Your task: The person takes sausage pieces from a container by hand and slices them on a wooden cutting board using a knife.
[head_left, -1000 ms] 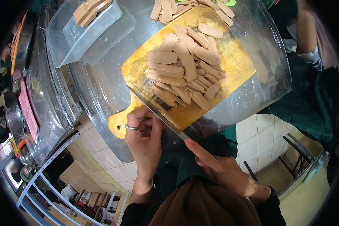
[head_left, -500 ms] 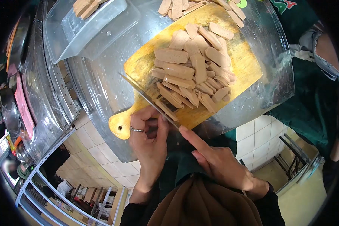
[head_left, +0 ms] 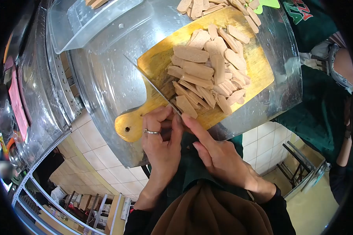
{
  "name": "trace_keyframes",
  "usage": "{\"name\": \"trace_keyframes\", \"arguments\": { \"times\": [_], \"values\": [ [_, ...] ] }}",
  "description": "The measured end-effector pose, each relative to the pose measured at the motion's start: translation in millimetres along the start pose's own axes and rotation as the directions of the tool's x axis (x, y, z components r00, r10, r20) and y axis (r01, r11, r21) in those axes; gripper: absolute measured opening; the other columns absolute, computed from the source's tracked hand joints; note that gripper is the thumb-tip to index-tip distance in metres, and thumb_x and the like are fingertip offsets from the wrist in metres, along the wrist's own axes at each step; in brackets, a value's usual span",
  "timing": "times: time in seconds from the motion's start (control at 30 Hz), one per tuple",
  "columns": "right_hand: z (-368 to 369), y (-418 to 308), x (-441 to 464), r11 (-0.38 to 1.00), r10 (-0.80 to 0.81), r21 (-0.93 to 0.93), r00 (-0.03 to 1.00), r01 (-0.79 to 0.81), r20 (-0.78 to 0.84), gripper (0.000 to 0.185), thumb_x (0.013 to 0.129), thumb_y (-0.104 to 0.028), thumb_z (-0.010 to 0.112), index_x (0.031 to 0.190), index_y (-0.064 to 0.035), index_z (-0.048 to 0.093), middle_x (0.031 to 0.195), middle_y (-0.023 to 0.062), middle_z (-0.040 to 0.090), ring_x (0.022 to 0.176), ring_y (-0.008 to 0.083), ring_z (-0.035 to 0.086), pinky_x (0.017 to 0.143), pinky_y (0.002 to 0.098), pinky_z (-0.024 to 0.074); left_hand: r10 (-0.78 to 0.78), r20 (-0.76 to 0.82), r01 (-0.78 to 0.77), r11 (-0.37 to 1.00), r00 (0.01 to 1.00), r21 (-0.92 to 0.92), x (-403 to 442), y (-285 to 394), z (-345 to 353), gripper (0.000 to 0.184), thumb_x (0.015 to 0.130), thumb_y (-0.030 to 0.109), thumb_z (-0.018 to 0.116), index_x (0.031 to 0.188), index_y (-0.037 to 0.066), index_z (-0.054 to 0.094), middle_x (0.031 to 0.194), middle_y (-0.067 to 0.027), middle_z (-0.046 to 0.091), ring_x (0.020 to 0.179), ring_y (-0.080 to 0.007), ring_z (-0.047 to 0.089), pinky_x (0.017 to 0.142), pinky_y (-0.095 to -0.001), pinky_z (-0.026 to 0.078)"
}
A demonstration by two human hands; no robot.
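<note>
A thin-bladed knife (head_left: 155, 88) lies slantwise over the near edge of the yellow wooden cutting board (head_left: 255, 58). My right hand (head_left: 223, 156) grips it at the near end, with the index finger stretched along the blade. My left hand (head_left: 162, 139), wearing a ring, is pinched close against the blade beside the board's handle; what its fingers hold is mostly hidden. Right by the blade, a sausage slice (head_left: 186, 106) leans on the board. Beyond it rises a heap of pale brown sausage slices (head_left: 198, 70).
Under the board is a shiny metal table (head_left: 106, 86). A clear plastic tub (head_left: 62, 37) stands at the far left, with more slices (head_left: 202, 8) beyond the board. At the right is another person in a dark green apron (head_left: 317, 105). A metal rack (head_left: 39, 176) stands lower left.
The slice beside the blade has tipped from nearly edge-on to showing its broad face. The board and heap appear slightly shifted to the right in view. Both hands stay at the knife.
</note>
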State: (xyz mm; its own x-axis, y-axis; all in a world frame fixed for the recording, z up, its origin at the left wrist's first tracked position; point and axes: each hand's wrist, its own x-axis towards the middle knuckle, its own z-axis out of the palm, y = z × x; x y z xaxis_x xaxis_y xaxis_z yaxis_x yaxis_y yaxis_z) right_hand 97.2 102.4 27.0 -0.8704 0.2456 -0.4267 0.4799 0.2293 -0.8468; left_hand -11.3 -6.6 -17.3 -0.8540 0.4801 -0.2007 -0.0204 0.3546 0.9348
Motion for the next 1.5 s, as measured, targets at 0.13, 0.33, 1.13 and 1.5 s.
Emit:
{"name": "trace_keyframes", "arguments": {
  "times": [0.13, 0.33, 1.13, 1.5],
  "values": [
    [-6.6, -3.2, -19.8, 0.996, 0.069, 0.06, 0.997, -0.072, 0.044, 0.064, 0.097, -0.004, 0.051, 0.154, -0.0142, 0.023, 0.118, 0.0268, 0.057, 0.094, 0.0468, 0.061, 0.077, 0.0492, 0.0508, -0.005, -0.008, 0.005, 1.0, 1.0, -0.022, 0.0, -2.1, -0.1, 0.028, 0.089, -0.004, 0.067, 0.115, 0.001, 0.059, 0.112, -0.013, 0.06, 0.075, -0.0141, 0.066, 0.06, -0.0246, 0.055],
    [-6.8, -0.3, -7.5, 0.994, 0.1, 0.046, 0.993, -0.102, 0.057, 0.063, 0.099, -0.006, 0.049, 0.155, -0.0156, 0.022, 0.12, 0.0273, 0.061, 0.102, 0.0481, 0.06, 0.078, 0.0487, 0.0526, 0.035, -0.023, -0.036, 0.998, 0.999, -0.048, -0.9, -5.8, 2.2, 0.027, 0.09, -0.002, 0.066, 0.116, 0.002, 0.059, 0.111, -0.0125, 0.061, 0.075, -0.0137, 0.066, 0.06, -0.0244, 0.054],
    [-61.8, 38.0, -28.1, 0.766, 0.009, 0.635, 0.99, -0.095, 0.137, 0.057, 0.106, -0.013, 0.034, 0.159, -0.0226, 0.015, 0.057, -0.003, 0.037, 0.043, 0.0045, 0.033, 0.04, 0.0193, 0.0355, 0.042, 0.02, -0.044, 0.985, 0.999, 0.164, 0.7, 28.3, -1.2, 0.039, 0.09, 0.007, 0.07, 0.127, 0.002, 0.057, 0.105, -0.0062, 0.061, 0.074, -0.0078, 0.061, 0.061, -0.0225, 0.051],
    [-56.4, 44.9, -40.7, 0.75, -0.1, 0.661, 0.992, 0.027, 0.073, 0.056, 0.106, -0.016, 0.038, 0.158, -0.0176, 0.017, 0.06, -0.0035, 0.04, 0.045, 0.0034, 0.035, 0.041, 0.019, 0.036, 0.024, 0.005, -0.025, 0.991, 1.0, 0.129, 6.8, 25.8, -12.7, 0.034, 0.092, 0.003, 0.066, 0.125, 0.002, 0.058, 0.105, -0.0072, 0.063, 0.078, -0.0096, 0.06, 0.069, -0.0248, 0.052]
  ]
}}
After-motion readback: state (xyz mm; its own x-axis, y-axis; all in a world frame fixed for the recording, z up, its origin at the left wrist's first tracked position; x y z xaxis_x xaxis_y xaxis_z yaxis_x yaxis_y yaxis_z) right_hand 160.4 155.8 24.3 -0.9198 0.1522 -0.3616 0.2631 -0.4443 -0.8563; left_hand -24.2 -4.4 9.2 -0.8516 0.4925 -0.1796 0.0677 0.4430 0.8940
